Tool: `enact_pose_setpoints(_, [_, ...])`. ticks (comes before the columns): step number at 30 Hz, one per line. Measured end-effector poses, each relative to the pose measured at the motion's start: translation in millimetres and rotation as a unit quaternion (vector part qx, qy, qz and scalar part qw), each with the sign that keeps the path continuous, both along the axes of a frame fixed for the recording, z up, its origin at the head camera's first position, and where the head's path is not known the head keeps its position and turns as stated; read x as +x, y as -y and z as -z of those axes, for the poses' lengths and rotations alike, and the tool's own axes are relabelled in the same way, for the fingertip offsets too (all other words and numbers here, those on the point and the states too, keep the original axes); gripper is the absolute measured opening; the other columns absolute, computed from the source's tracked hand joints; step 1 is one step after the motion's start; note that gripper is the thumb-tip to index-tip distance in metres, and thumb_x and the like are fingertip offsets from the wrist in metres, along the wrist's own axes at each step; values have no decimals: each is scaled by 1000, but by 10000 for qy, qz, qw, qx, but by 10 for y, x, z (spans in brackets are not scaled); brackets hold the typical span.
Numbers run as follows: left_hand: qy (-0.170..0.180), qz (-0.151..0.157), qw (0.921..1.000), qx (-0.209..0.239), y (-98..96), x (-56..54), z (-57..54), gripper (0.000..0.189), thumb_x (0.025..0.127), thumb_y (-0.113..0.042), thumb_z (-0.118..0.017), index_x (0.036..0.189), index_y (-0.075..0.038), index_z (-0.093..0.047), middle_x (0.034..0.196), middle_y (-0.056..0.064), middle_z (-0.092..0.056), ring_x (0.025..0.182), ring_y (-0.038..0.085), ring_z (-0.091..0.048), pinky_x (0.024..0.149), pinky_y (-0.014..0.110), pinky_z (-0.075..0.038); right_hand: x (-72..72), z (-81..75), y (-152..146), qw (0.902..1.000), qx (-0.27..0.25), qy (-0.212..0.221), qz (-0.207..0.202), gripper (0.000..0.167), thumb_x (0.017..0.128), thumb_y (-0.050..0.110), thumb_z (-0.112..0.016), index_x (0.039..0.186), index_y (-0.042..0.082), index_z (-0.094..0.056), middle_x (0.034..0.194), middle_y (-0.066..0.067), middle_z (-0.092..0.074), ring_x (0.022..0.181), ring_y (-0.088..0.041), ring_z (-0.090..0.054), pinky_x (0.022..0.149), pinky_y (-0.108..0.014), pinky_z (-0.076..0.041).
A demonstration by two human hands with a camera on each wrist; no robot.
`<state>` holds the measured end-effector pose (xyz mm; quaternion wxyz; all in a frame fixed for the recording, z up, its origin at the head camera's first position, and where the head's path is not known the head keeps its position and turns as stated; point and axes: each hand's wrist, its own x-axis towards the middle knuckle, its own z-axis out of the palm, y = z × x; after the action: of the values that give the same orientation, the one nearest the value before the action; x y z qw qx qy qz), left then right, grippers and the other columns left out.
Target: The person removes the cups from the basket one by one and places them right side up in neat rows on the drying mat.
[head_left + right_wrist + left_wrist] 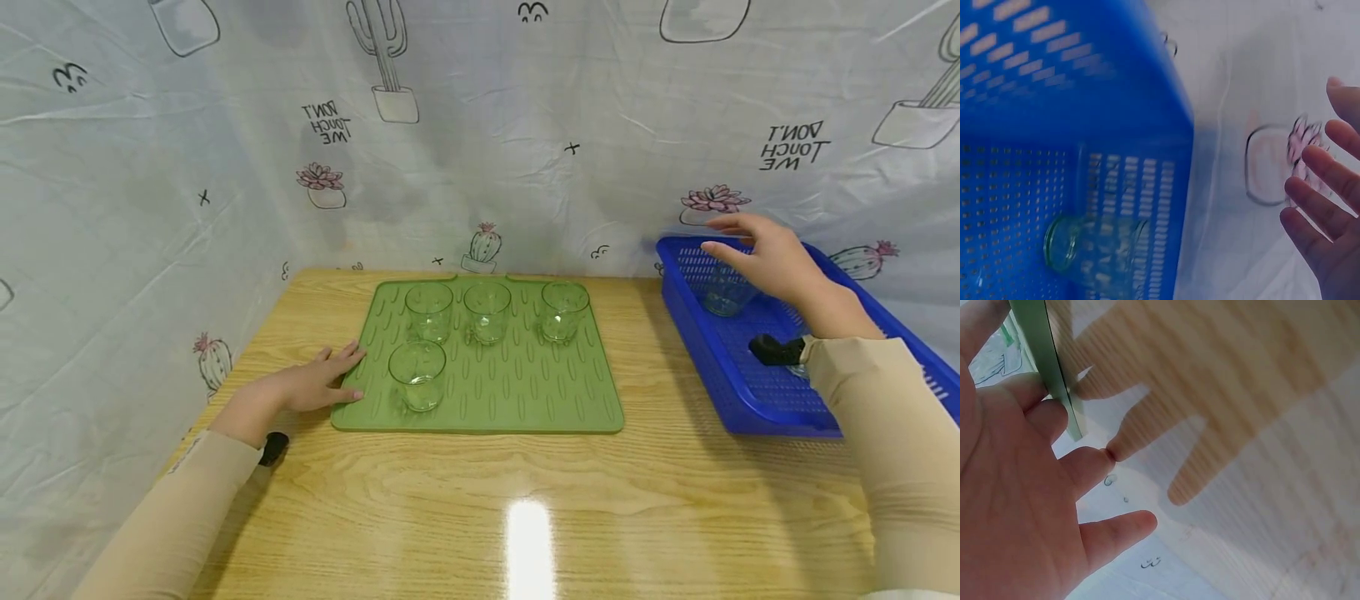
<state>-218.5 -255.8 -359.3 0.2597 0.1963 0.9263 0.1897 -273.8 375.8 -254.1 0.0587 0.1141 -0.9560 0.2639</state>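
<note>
A: How far along does the work look?

B: Partway, I'd judge, reading it as tumblers being set out from basket to mat, though one moment can't prove the direction. Four clear glasses stand upright on the green ribbed drying mat: one tumbler at its 10 o'clock, a second tumbler at 12, a third tumbler near 2, and a fourth tumbler between 8 and 9

A: And what's left?

B: At 3 o'clock on the wooden bench, the blue perforated plastic basket has a basket tumbler at its 10 o'clock. Something clear shows behind the right wrist, perhaps another glass, too hidden to tell

A: The hands?

B: Both empty. The left hand lies spread, touching the mat's 9 o'clock edge; the right hand hovers over the basket, fingers loosely extended and well parted from the thumb

A: Any brands or writing?

B: No brand I can read on glass, mat or basket. The backdrop carries mirrored lettering at 2 o'clock, "DON'T TOUCH ME", repeated between 10 and 11
</note>
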Motion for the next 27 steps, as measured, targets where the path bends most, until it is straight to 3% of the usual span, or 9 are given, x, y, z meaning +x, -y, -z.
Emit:
enact_pose_setpoints(10, [34,-25,10000,13,-7,0,1,87,105,-47,-57,164,-1,-13,169,24,2,147,58,10,108,80,-13,-156,176,-253,9979,387,327,412,77,108,42,-53,160,-5,-24,150,-41,-36,135,-61,-33,104,-75,-29])
enact_pose_setpoints(16, [28,-20,10000,49,-14,-4,0,88,104,-47,-58,164,-1,-13,169,24,2,147,58,10,109,80,-12,-191,287,-413,9958,287,567,656,81,108,46,-50,161,-5,-18,153,-41,-30,136,-63,-29,104,-76,-27])
enact_pose_setpoints(23, [15,-12,10000,-20,-12,-19,-14,89,105,-48,-57,165,-1,-11,169,23,4,148,56,11,109,80,-12,-169,363,-507,9822,-95,732,1728,89,106,51,-45,158,-12,-10,154,-43,-24,135,-65,-26,107,-74,-28])
enact_pose_setpoints(27, [6,-30,10000,1,-11,-26,-25,88,105,-47,-57,165,-1,-11,169,23,4,148,56,11,109,80,-11,-198,375,-503,9752,-399,917,1976,93,105,53,-44,157,-14,-8,156,-43,-19,136,-64,-26,108,-72,-29])
